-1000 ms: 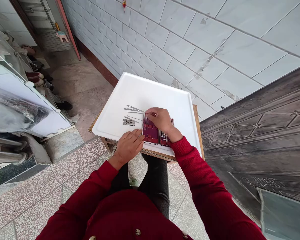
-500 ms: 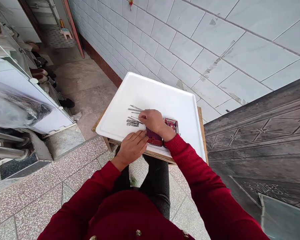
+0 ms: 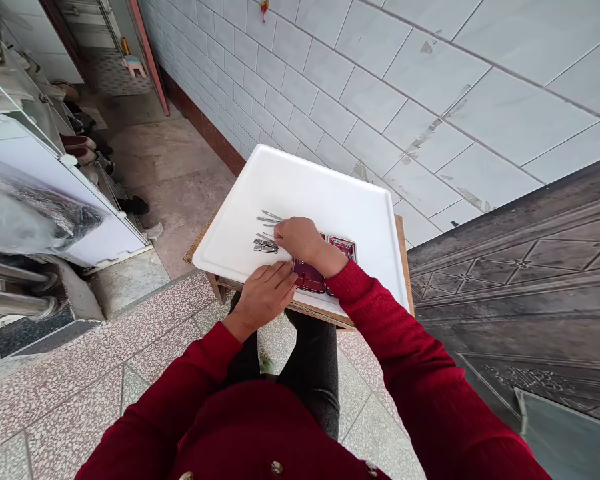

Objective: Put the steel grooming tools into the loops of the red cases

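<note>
Left hand (image 3: 267, 293) nearest, palm down by the tray's front edge; fingers outstretched, not gripping, tips at the left edge of the open case (image 3: 310, 277). Light, flat pressure there should steady it without tipping it.

Right hand (image 3: 297, 239) reaches over the case's left half, fingers curled downward; tips hidden, so cannot tell whether they pinch anything. A thin tool would likely handle best pinched mid-length and lifted straight up, not dragged across neighbours.

Case lies open on the white tray (image 3: 330, 180), purple side partly under the right hand and wrist, other half just beside the right cuff. Nail clippers (image 3: 265, 246) lie in a cluster just left of the right fingertips, beyond the left hand. Slim metal tools (image 3: 269, 220) lie a bit farther off, near the right knuckles, roughly side by side. Tiled wall (image 3: 380, 87) behind.
</note>
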A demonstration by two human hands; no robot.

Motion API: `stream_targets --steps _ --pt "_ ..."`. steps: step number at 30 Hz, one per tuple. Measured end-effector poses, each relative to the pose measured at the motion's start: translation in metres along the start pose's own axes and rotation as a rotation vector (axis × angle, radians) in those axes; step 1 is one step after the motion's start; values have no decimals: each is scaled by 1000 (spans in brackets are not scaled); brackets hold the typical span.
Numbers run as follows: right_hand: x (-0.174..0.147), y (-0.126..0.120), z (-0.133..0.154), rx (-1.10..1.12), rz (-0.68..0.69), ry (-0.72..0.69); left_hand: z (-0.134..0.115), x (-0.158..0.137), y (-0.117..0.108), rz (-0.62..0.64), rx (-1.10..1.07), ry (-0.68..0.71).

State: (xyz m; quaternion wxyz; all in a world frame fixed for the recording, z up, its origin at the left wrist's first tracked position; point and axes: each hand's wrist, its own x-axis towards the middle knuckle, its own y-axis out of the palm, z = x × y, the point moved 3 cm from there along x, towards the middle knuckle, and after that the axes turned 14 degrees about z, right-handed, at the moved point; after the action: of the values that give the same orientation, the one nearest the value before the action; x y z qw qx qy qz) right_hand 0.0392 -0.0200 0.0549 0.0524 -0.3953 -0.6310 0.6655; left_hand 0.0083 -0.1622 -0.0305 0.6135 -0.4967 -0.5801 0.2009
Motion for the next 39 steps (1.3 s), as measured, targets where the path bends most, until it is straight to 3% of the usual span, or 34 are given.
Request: stream_targets --steps 9,17,30,34,39 --pt "2 -1 4 19 -12 -3 1 -1 3 35 10 -17" --pt "0 -4 9 -71 5 -36 -1 0 -2 -29 56 13" --pt "5 4 6 -159 -67 -163 1 0 2 21 1 -9" --pt "3 5 -3 -44 -99 -133 0 1 0 45 -2 -20" --pt "2 17 -26 395 -186 -114 -1 2 -3 52 28 -19"
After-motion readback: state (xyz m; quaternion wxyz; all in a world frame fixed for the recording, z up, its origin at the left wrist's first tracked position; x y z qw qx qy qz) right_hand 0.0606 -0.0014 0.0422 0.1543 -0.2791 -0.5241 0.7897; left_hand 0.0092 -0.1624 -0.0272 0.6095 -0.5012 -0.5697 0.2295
